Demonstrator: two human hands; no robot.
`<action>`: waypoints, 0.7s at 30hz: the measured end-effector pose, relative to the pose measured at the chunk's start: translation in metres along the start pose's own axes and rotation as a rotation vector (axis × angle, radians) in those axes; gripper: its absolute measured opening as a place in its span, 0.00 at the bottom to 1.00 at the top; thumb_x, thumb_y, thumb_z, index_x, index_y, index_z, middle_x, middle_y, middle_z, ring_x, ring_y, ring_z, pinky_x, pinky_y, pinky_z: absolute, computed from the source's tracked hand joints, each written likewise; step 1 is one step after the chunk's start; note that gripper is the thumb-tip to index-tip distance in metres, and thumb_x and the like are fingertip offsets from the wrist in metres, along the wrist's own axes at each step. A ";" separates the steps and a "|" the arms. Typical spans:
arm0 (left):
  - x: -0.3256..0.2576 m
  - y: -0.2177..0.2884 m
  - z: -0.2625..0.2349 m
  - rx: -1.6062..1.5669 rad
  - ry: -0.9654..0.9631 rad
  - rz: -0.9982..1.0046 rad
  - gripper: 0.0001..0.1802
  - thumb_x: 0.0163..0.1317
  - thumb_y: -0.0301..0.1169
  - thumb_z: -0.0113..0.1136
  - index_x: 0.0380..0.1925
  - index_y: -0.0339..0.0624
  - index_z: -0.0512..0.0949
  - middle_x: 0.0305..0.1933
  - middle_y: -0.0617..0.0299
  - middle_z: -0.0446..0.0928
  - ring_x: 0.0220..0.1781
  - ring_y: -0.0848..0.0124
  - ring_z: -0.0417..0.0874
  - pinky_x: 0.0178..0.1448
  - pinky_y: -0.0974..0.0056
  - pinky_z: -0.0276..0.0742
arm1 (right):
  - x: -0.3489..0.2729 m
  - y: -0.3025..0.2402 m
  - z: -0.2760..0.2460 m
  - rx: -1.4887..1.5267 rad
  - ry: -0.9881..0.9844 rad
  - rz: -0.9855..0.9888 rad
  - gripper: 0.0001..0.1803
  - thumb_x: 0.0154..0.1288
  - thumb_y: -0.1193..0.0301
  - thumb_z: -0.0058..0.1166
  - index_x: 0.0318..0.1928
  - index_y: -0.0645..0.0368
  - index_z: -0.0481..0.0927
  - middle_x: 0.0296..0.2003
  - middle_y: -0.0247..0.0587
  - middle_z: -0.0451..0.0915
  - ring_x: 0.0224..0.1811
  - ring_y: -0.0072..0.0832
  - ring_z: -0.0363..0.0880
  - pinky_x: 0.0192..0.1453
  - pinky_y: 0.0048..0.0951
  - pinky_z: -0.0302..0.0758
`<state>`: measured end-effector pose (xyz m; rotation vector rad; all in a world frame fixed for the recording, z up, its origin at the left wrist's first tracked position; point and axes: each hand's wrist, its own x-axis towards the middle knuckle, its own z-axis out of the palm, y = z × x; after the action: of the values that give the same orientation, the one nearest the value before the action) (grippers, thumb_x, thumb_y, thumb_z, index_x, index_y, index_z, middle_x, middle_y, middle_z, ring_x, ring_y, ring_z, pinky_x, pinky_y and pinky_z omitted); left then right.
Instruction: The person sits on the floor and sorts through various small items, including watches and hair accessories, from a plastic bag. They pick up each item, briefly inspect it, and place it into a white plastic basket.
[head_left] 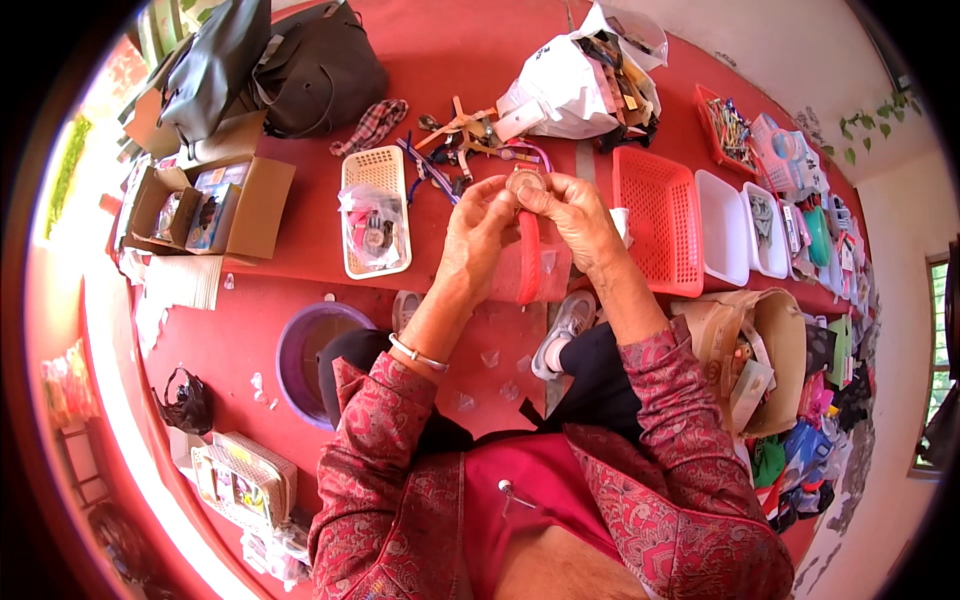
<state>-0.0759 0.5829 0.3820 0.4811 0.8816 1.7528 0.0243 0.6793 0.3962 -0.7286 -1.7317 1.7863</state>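
Between both hands is a wristwatch with a round gold-toned face [525, 181] and a red strap [529, 262] that hangs down. My left hand [477, 228] pinches the watch from its left side. My right hand [583, 222] grips it from the right, with the thumb by the face. Beyond my fingers lies a loose heap of watches and straps [465, 145] in mixed colours. To the left, a cream plastic basket [348, 255] holds watches in clear plastic bags [376, 232].
Right of my hands stand a red basket [657, 225] and white trays [721, 225]. A stuffed white bag [565, 90] and dark handbags [320, 70] sit at the back. Left are an open cardboard box [262, 205] and, lower down, a purple bucket [290, 365].
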 end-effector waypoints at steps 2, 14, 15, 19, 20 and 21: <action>0.000 0.002 0.000 -0.027 -0.033 -0.053 0.23 0.59 0.36 0.52 0.50 0.32 0.64 0.44 0.59 0.72 0.45 0.72 0.75 0.52 0.68 0.68 | -0.001 -0.009 0.001 -0.066 0.047 -0.042 0.16 0.52 0.64 0.58 0.34 0.66 0.77 0.27 0.33 0.77 0.26 0.16 0.73 0.27 0.19 0.71; -0.005 0.001 0.002 0.320 -0.124 0.012 0.27 0.49 0.18 0.55 0.51 0.29 0.62 0.32 0.61 0.74 0.33 0.76 0.74 0.38 0.73 0.71 | 0.000 -0.015 -0.006 0.156 0.211 0.020 0.11 0.54 0.69 0.56 0.34 0.64 0.76 0.30 0.36 0.77 0.31 0.18 0.74 0.37 0.20 0.72; -0.005 0.001 0.002 0.328 -0.111 0.021 0.27 0.48 0.18 0.55 0.51 0.29 0.62 0.31 0.62 0.73 0.32 0.77 0.74 0.36 0.73 0.71 | 0.000 -0.015 -0.005 0.233 0.197 0.041 0.11 0.55 0.67 0.55 0.34 0.62 0.76 0.29 0.34 0.76 0.30 0.18 0.73 0.35 0.19 0.71; -0.010 0.004 0.008 0.493 -0.094 0.059 0.26 0.48 0.21 0.57 0.49 0.30 0.63 0.29 0.60 0.75 0.31 0.76 0.75 0.35 0.72 0.71 | 0.006 -0.007 -0.009 0.562 0.081 0.152 0.14 0.58 0.62 0.52 0.39 0.58 0.74 0.28 0.31 0.75 0.28 0.19 0.71 0.32 0.20 0.68; -0.012 0.004 0.011 0.615 -0.076 0.092 0.25 0.48 0.22 0.57 0.48 0.31 0.63 0.29 0.59 0.76 0.30 0.75 0.76 0.35 0.71 0.72 | 0.008 -0.003 -0.011 0.648 0.036 0.185 0.14 0.59 0.61 0.52 0.40 0.58 0.74 0.28 0.31 0.74 0.28 0.20 0.70 0.32 0.20 0.68; -0.013 0.004 0.013 0.736 -0.057 0.125 0.24 0.48 0.24 0.58 0.47 0.31 0.64 0.28 0.59 0.76 0.30 0.73 0.76 0.35 0.70 0.72 | 0.009 -0.001 -0.014 0.657 0.023 0.184 0.15 0.59 0.61 0.51 0.41 0.57 0.74 0.28 0.31 0.74 0.28 0.20 0.70 0.33 0.20 0.69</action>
<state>-0.0651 0.5744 0.3942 1.0731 1.4785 1.4699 0.0282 0.6953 0.3966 -0.6219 -0.9729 2.2769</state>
